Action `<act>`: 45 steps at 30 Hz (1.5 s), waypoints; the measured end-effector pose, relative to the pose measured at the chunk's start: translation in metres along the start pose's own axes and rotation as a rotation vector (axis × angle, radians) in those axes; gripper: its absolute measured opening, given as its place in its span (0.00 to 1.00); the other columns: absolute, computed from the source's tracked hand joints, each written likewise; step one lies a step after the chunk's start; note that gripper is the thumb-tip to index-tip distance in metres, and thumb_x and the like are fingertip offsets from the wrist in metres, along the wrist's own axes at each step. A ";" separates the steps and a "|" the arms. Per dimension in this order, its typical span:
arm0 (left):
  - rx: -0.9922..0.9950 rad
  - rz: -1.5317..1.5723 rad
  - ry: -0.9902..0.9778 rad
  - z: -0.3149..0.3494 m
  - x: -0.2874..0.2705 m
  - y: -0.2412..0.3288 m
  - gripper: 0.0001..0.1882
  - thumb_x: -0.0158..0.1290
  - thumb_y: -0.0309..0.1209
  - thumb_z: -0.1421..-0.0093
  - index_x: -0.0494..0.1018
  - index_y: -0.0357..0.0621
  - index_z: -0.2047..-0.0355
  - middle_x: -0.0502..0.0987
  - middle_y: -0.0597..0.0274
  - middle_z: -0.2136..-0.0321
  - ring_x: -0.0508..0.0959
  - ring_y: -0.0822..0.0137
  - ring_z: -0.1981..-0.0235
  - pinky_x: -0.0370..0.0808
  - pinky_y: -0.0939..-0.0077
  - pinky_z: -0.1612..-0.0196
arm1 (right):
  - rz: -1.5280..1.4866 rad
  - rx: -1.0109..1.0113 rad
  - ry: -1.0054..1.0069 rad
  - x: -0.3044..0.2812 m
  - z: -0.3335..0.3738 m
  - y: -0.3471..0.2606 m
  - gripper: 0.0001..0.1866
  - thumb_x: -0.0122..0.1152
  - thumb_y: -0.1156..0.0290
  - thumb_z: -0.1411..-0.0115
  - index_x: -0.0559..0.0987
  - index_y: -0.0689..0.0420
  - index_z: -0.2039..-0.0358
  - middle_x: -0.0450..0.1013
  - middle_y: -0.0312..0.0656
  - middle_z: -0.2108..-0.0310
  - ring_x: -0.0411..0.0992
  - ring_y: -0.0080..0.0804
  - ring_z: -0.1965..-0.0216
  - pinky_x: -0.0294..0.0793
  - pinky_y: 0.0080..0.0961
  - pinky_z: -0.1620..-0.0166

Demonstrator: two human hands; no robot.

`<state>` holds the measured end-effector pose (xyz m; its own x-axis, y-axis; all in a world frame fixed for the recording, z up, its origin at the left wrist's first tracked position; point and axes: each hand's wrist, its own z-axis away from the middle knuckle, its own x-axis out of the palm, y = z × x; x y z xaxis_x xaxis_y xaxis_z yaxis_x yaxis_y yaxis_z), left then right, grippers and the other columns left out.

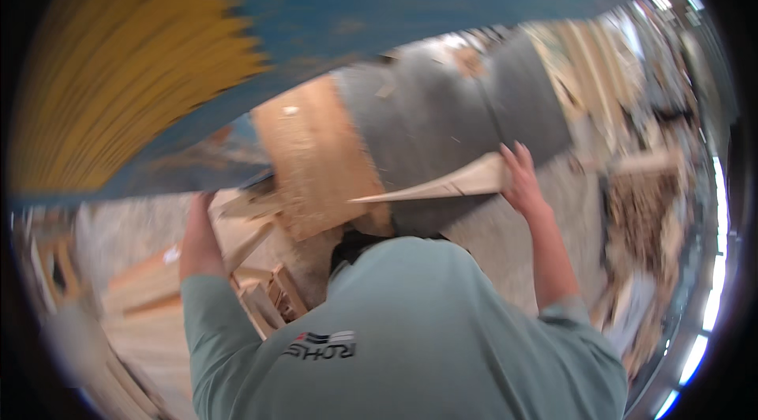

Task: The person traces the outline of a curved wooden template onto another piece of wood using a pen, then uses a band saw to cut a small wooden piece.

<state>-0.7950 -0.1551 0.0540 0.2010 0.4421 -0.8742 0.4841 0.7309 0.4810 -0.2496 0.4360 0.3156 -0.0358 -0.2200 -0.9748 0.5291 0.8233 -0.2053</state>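
My right hand [521,183] is closed on the wide end of a pale wooden piece [450,182], which tapers leftward to a thin point and bears a dark mark across it. The piece is held over a grey sheet surface [426,124] and its tip reaches the edge of a tan wooden board [312,155]. My left hand [204,199] is at the lower edge of a large blue machine panel [332,17]; its fingers are hidden there, so its grip does not show.
A yellow ribbed part [134,57] fills the upper left, beside the blue panel. Stacked planks [150,294] and a small wooden frame [272,298] lie at the left. More boards [592,73] and piled rough timber [643,219] stand on the right. Much is blurred.
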 end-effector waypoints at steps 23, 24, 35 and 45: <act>-0.404 -0.197 -0.520 -0.022 -0.010 0.054 0.26 0.58 0.35 0.38 0.69 0.39 0.41 0.83 0.45 0.63 0.82 0.60 0.71 0.79 0.61 0.69 | -0.112 0.328 -0.087 0.007 0.021 0.023 0.64 0.80 0.75 0.57 0.47 0.55 0.25 0.47 0.48 0.26 0.54 0.48 0.28 0.62 0.33 0.29; -0.408 -0.192 -0.527 -0.027 -0.013 0.055 0.26 0.58 0.34 0.38 0.69 0.39 0.41 0.83 0.45 0.63 0.82 0.61 0.71 0.79 0.61 0.69 | -0.112 0.305 -0.084 0.007 0.018 0.026 0.64 0.80 0.75 0.57 0.48 0.55 0.25 0.48 0.48 0.26 0.55 0.48 0.28 0.62 0.33 0.29; -0.413 -0.354 -0.625 0.078 -0.165 0.224 0.09 0.53 0.26 0.42 0.80 0.32 0.72 0.82 0.46 0.77 0.84 0.56 0.73 0.78 0.61 0.69 | -0.293 0.101 -0.121 -0.009 0.021 0.068 0.60 0.80 0.76 0.59 0.55 0.51 0.27 0.58 0.44 0.31 0.60 0.44 0.32 0.66 0.35 0.32; 0.308 -0.068 0.078 0.140 -0.034 0.528 0.28 0.69 0.29 0.51 0.78 0.44 0.48 0.80 0.51 0.52 0.77 0.50 0.49 0.69 0.59 0.41 | -0.501 -0.084 -0.131 -0.020 -0.012 0.134 0.52 0.79 0.76 0.58 0.63 0.52 0.31 0.63 0.43 0.34 0.63 0.41 0.35 0.72 0.37 0.37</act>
<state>-0.4272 0.1429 0.3278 0.0991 0.4446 -0.8902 0.7316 0.5738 0.3680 -0.1885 0.5568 0.3064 -0.1580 -0.6568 -0.7373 0.4040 0.6383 -0.6552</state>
